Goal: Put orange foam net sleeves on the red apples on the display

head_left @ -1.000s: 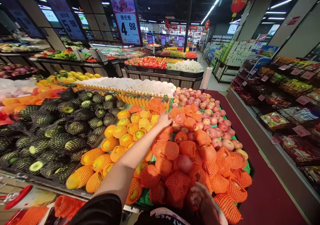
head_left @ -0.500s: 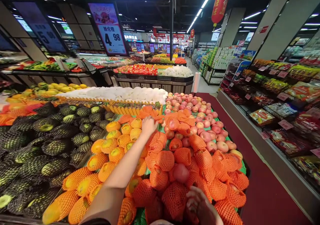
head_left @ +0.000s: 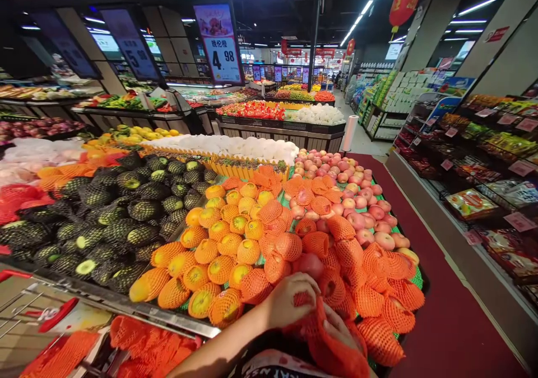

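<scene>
A supermarket's produce section: sloped display bins heaped with pink-red apples (head_left: 361, 210) and foam-netted yellow-orange fruit (head_left: 218, 238), a hanging price sign reading 4.98 (head_left: 221, 44) far left, packaged-goods shelves (head_left: 487, 176) lining the right aisle.

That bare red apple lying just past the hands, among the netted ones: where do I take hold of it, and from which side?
Grip the bare apple over its exposed rounded top, coming from above and the near side. Netted apples crowd its flanks and far side, so only the crown shows free. The left hand lies nearest; the right hand is busy with an orange foam net.
</scene>
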Action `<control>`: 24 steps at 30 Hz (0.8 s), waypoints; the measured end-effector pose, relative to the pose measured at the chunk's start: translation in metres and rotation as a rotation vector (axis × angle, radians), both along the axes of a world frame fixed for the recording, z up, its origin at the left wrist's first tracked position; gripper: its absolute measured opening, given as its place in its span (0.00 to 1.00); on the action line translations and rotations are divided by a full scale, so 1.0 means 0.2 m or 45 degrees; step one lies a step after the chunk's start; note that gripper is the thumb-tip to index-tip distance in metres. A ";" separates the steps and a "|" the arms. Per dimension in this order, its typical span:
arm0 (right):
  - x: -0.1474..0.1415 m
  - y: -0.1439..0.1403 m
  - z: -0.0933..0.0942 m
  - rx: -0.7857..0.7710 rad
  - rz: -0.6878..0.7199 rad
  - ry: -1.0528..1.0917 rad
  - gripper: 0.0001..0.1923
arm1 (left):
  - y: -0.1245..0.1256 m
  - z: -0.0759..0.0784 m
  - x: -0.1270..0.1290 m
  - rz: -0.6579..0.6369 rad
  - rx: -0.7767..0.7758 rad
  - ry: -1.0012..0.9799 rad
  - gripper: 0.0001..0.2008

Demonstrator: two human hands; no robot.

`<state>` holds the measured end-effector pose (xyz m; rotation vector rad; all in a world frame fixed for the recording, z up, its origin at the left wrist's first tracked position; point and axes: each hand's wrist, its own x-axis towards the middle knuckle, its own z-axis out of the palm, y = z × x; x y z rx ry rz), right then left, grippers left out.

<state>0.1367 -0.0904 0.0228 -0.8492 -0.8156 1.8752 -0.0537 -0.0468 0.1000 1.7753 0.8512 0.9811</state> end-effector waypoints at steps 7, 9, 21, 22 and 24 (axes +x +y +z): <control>0.06 -0.06 0.01 0.256 -0.260 -0.364 0.14 | -0.17 -0.04 0.03 -0.035 -0.243 -0.008 0.18; 0.08 -0.08 0.00 0.270 -0.303 -0.428 0.14 | -0.22 -0.08 0.07 -0.065 -0.306 -0.006 0.17; 0.11 -0.09 0.00 -0.094 -0.290 -0.224 0.17 | -0.27 -0.21 0.05 0.070 -0.956 -0.549 0.24; 0.11 -0.09 0.03 -0.092 -0.269 -0.219 0.17 | -0.27 -0.21 0.05 0.119 -1.045 -0.678 0.24; 0.11 -0.08 0.08 -0.102 -0.226 -0.175 0.15 | -0.26 -0.19 0.04 0.137 -1.140 -0.852 0.24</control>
